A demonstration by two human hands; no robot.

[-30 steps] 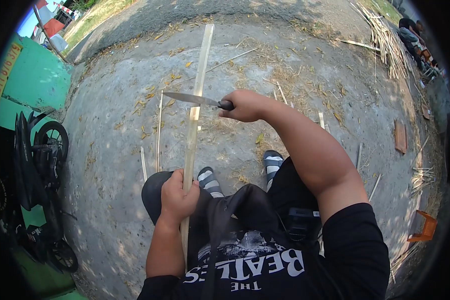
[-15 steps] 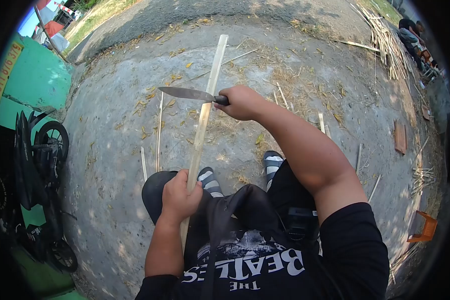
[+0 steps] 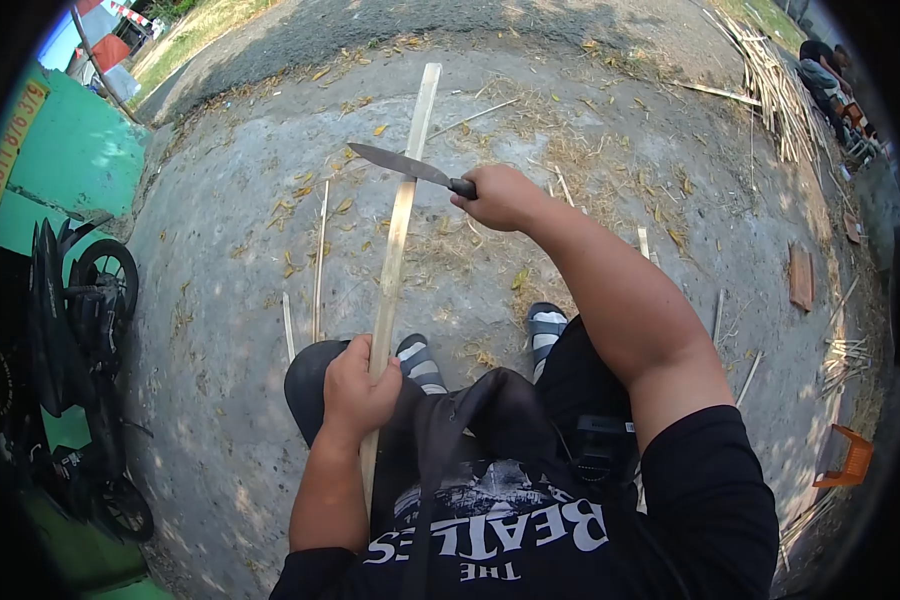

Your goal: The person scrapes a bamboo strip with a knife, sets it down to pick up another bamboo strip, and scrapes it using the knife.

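My left hand (image 3: 361, 392) is closed around the lower part of a long pale strip, which looks like split bamboo (image 3: 394, 262). The strip slants up and away from my lap, its far end tilted slightly right. In my right hand (image 3: 501, 198) is the dark handle of a knife (image 3: 400, 163), fingers wrapped round it. The broad blade lies across the upper part of the strip, its tip pointing left. Below the blade, a stretch of the strip looks brighter and yellower. The strip's near end passes under my left forearm and is partly hidden.
Thin strips (image 3: 321, 262) lie on the concrete ground (image 3: 230, 350) among dry leaves. A pile of sticks (image 3: 778, 88) is at the upper right, near another person (image 3: 820, 75). A motorcycle (image 3: 85, 330) stands at left; an orange plastic item (image 3: 847, 457) lies at right.
The knife has moved a little farther up the strip and to the right, with its tip tilted more upward. The strip's far end has shifted left. My left hand keeps its grip.
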